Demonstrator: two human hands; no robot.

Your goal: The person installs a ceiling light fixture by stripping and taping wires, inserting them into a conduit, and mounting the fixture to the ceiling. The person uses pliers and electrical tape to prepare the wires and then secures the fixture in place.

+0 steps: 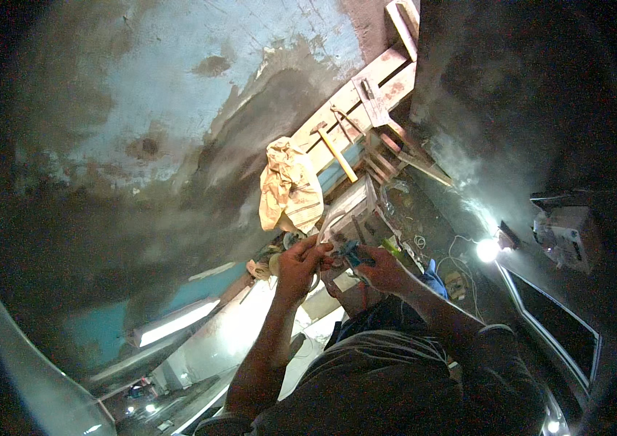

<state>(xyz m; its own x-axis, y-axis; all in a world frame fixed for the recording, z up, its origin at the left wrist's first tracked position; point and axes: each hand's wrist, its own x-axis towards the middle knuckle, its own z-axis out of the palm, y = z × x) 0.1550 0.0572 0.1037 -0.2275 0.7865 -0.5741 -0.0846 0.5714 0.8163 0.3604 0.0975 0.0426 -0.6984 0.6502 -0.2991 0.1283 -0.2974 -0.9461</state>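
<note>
My left hand [299,267] is closed, with thumb and fingers pinched round a pale, thin cable [317,282] that loops below the fingers. Close beside it, my right hand [383,270] grips a small blue tool [352,253], perhaps pliers; its exact kind is too dark to make out. The tool's front end is near the left fingertips, and whether it touches the cable cannot be told. A crumpled tan paper bag [291,190] lies just beyond the left hand.
A wooden plank bench [384,69] runs along the stained blue wall, bearing a hammer [337,154] and pincers [344,120]. A bright lamp [488,251] glows at right, near a box [568,236]. Loose wires [459,243] trail over the floor.
</note>
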